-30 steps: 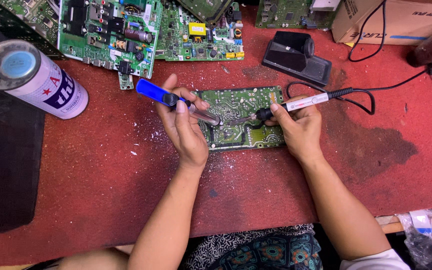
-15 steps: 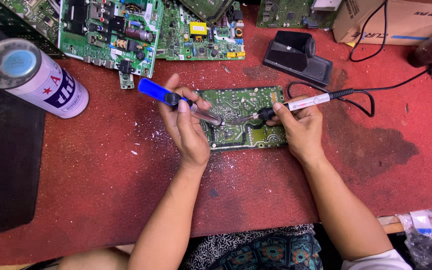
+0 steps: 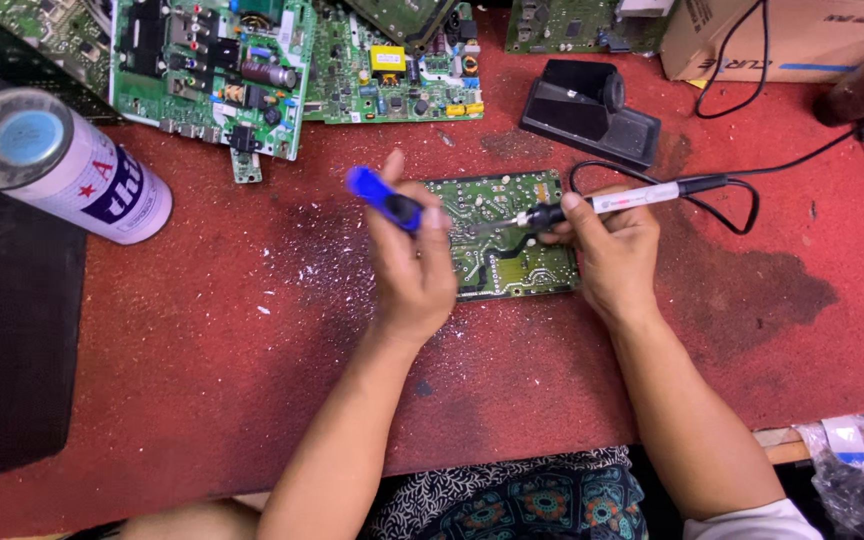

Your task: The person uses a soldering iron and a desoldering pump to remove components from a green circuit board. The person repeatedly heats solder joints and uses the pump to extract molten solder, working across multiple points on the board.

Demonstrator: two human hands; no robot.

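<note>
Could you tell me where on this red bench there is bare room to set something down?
Bare red mat lies before the white spray can, left of the left hand. More lies right of the right hand. The far edge is crowded with green circuit boards.

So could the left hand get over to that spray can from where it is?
Probably yes. The spray can lies on its side, left of the left hand, with bare red mat between them. But that hand already holds a blue-handled tool.
</note>
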